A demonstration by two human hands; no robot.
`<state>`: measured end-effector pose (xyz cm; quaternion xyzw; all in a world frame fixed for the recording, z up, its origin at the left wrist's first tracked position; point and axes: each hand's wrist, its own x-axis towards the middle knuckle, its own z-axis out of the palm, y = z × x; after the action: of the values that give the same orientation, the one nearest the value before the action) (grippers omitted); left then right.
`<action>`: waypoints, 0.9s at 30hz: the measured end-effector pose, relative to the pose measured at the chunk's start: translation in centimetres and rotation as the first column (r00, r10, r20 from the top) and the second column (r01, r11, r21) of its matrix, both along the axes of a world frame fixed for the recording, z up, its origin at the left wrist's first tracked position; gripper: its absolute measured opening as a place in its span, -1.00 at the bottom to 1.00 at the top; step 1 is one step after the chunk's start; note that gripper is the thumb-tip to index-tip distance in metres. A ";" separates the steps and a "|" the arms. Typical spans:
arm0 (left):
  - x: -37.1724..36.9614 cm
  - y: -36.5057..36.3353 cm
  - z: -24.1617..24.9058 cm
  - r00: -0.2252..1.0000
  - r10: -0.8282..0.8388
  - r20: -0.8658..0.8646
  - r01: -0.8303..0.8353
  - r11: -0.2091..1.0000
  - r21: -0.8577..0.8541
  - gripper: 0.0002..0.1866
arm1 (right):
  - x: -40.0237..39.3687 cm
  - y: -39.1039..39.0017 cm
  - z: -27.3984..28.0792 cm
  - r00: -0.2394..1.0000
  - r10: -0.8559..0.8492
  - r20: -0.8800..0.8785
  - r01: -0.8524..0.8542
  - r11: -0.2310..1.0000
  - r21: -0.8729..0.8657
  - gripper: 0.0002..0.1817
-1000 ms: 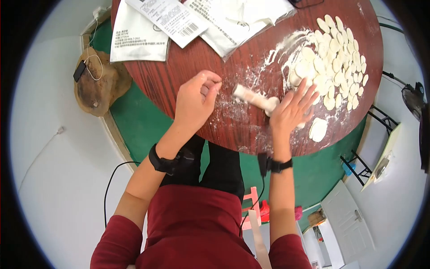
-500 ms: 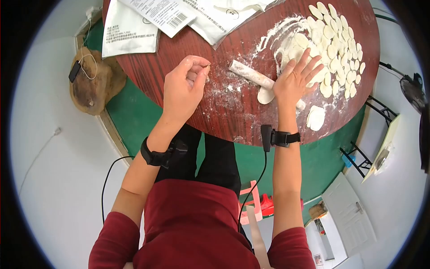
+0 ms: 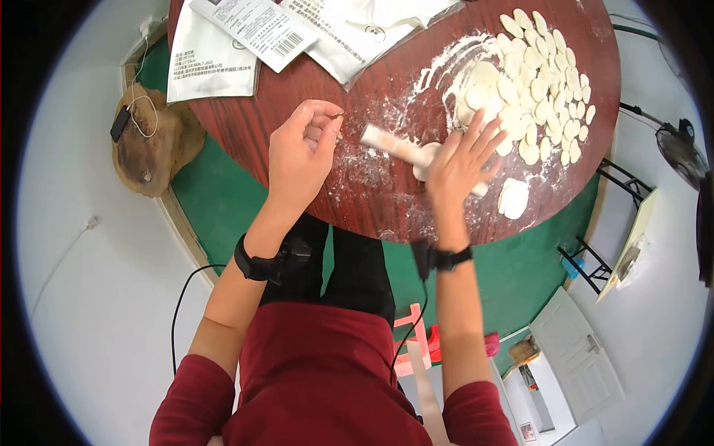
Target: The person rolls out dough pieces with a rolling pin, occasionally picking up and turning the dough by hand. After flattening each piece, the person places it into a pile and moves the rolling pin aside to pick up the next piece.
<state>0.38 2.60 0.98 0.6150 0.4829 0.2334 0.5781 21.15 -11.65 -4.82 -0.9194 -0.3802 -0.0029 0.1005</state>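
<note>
My right hand (image 3: 461, 165) lies flat with its fingers spread over a floury rolling pin (image 3: 388, 143), slightly blurred. The pin slants across the table, its left end bare and its other end showing below my palm. A small round of dough (image 3: 421, 172) sits under the pin, partly covered by it and by my hand. My left hand (image 3: 301, 152) is raised at the left, apart from the pin, fingers curled and thumb pinched to the forefinger. A tiny dark spot shows at that pinch; I cannot make out what it is.
Many dough pieces (image 3: 541, 89) cover the right of the round wooden table (image 3: 286, 89), with loose flour around them. A small stack of flat wrappers (image 3: 513, 198) lies near the front edge. Printed silvery packets (image 3: 212, 70) lie at the back left.
My right hand has shifted left and slightly down over the pin. The pin has moved a little left too. My left hand stays pinched; the whole view has shifted slightly.
</note>
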 end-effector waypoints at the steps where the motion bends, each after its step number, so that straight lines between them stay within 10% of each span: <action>1: 0.2 0.1 0.1 1.000 0.004 0.006 -0.004 1.000 -0.001 -0.85 | -1.8 -1.7 0.1 1.000 -0.004 -0.031 0.002 0.999 -0.037 -0.31; 20: 0.8 -0.1 -0.3 1.000 0.003 0.010 -0.004 0.998 0.064 -0.84 | 4.7 5.5 0.0 1.000 -0.014 0.018 0.011 0.987 0.159 -0.31; 27: 0.8 -0.5 -0.1 1.000 0.016 0.014 -0.016 1.000 0.023 -0.84 | -3.2 -2.8 0.3 0.998 0.023 -0.055 -0.023 1.000 0.002 -0.32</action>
<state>1.21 2.12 0.85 0.6160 0.4810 0.2476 0.5725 17.90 -14.49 -4.50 -0.9146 -0.3880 0.0234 0.1115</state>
